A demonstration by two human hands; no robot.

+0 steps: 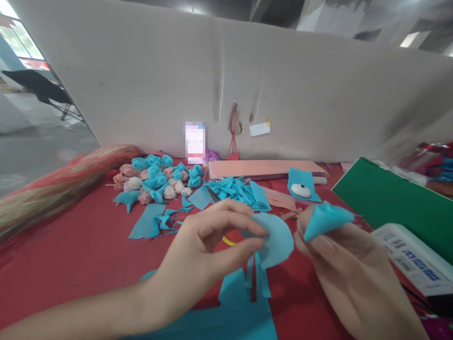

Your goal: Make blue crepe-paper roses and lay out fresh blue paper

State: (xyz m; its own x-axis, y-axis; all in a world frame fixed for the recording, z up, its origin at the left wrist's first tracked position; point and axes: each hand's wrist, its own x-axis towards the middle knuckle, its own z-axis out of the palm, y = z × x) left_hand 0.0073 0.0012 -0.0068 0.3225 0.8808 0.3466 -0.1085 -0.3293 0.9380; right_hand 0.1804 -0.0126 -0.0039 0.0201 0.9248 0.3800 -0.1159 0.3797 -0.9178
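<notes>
Between the thumb and fingers of my left hand (215, 250) is a round blue crepe paper petal (278, 241), pinched at its left edge. My right hand (350, 269) grips a partly shaped blue crepe paper flower (327, 219), its folded edges flaring toward the upper right; the fingers behind it are partly hidden. The two hands are apart, with the petal just left of the flower. Below them on the red table lies a larger blue crepe paper sheet (233, 318) with cut edges and narrow strips.
Finished blue, pink and white paper roses (155, 177) are heaped at the back left. Blue scraps (233, 191) lie mid-table, with a pink paper pack (265, 168) behind. A white oval object (300, 190) rests on blue paper. A green board (385, 203) and white box (410, 259) stand right.
</notes>
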